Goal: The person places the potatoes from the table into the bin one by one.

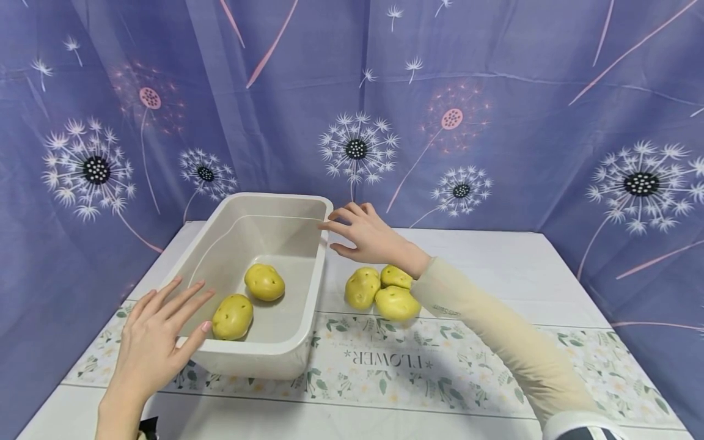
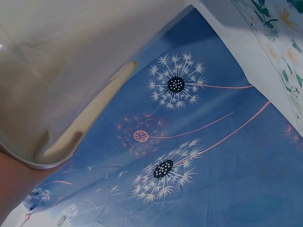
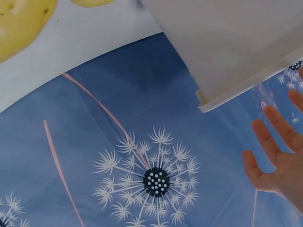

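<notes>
A white plastic bin (image 1: 275, 348) stands on the left part of the table, with two yellow potatoes (image 1: 264, 282) (image 1: 233, 316) inside. My left hand (image 1: 151, 342), fingers spread, is over the bin's near left corner; whether it touches the rim I cannot tell. My right hand (image 1: 365, 235), fingers loosely bent and holding nothing, is beside the far right part of the rim. In the right wrist view the right hand (image 3: 279, 151) shows apart from the bin (image 3: 246, 87). Three yellow potatoes (image 1: 362, 288) lie together on the table below my right wrist.
The white table (image 1: 473, 250) has a floral cloth strip (image 1: 385, 366) with printed lettering across it. A blue-purple curtain (image 1: 286, 122) with dandelion prints hangs behind the table and along both sides, close to the bin's far edge.
</notes>
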A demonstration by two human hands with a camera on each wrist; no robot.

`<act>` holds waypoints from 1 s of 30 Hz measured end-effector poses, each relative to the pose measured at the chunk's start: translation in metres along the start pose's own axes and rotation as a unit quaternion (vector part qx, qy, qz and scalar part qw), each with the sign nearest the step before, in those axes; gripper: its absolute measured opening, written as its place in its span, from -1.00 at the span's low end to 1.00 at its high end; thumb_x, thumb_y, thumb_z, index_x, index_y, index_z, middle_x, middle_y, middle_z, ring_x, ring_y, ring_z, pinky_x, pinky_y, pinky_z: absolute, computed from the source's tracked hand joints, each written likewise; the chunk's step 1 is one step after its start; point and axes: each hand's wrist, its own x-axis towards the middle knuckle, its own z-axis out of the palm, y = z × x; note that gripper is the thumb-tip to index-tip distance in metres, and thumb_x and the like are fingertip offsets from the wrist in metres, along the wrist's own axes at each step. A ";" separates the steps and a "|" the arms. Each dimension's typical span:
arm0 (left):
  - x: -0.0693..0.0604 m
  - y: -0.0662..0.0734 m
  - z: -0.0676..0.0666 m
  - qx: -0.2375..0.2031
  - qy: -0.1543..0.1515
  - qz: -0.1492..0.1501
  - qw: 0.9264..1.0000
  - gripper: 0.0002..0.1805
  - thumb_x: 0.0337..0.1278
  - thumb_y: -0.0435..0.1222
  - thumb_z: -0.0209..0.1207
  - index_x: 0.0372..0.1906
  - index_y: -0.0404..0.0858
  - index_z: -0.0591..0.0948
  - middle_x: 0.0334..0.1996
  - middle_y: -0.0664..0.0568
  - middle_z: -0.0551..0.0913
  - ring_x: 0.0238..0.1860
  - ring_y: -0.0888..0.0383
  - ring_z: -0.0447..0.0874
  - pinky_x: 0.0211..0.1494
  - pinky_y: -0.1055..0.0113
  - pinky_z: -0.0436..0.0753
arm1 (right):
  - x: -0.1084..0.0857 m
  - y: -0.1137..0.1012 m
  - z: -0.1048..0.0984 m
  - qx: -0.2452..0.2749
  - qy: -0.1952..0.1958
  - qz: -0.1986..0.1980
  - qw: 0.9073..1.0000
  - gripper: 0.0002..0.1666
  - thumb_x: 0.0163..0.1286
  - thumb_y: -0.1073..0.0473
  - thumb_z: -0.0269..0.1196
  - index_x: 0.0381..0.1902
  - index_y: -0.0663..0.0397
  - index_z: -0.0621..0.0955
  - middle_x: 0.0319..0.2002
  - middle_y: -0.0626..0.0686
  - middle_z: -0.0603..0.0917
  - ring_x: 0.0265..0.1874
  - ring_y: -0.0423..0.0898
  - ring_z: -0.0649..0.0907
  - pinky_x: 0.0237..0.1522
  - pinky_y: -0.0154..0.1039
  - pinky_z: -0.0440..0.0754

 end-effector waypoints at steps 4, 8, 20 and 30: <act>0.000 0.000 0.000 0.000 0.001 0.000 1.000 -0.56 0.00 -0.05 0.06 0.02 -0.12 0.55 0.05 -0.13 0.55 0.28 -0.01 0.25 0.32 -0.04 0.11 | -0.006 0.000 -0.003 0.008 -0.002 -0.001 1.000 -0.55 0.20 0.00 0.15 0.08 -0.16 0.49 -0.03 -0.01 0.53 -0.09 -0.06 0.43 -0.16 -0.08 0.32; 0.000 0.000 -0.001 0.000 0.001 0.000 1.000 -0.56 0.00 -0.04 0.06 0.02 -0.11 0.55 0.04 -0.12 0.55 0.28 0.00 0.25 0.32 -0.03 0.11 | -0.012 0.000 -0.004 0.016 -0.005 -0.002 1.000 -0.55 0.19 0.01 0.15 0.07 -0.14 0.49 -0.01 0.02 0.53 -0.06 -0.05 0.43 -0.16 -0.08 0.32; -0.001 0.001 -0.001 -0.001 -0.001 -0.001 1.000 -0.55 0.00 -0.06 0.07 0.03 -0.10 0.54 0.05 -0.13 0.55 0.29 0.00 0.24 0.33 -0.03 0.10 | -0.027 0.001 -0.005 0.014 -0.009 -0.008 1.000 -0.54 0.19 0.00 0.16 0.08 -0.16 0.47 -0.01 0.00 0.53 -0.07 -0.06 0.43 -0.17 -0.10 0.31; -0.001 0.001 -0.001 -0.001 0.001 0.002 1.000 -0.54 0.01 -0.05 0.05 0.05 -0.11 0.53 0.05 -0.12 0.54 0.29 -0.02 0.23 0.31 -0.05 0.12 | -0.043 0.001 -0.002 0.011 -0.027 -0.005 1.000 -0.55 0.20 -0.01 0.14 0.08 -0.18 0.48 0.00 0.00 0.52 -0.08 -0.06 0.43 -0.15 -0.08 0.32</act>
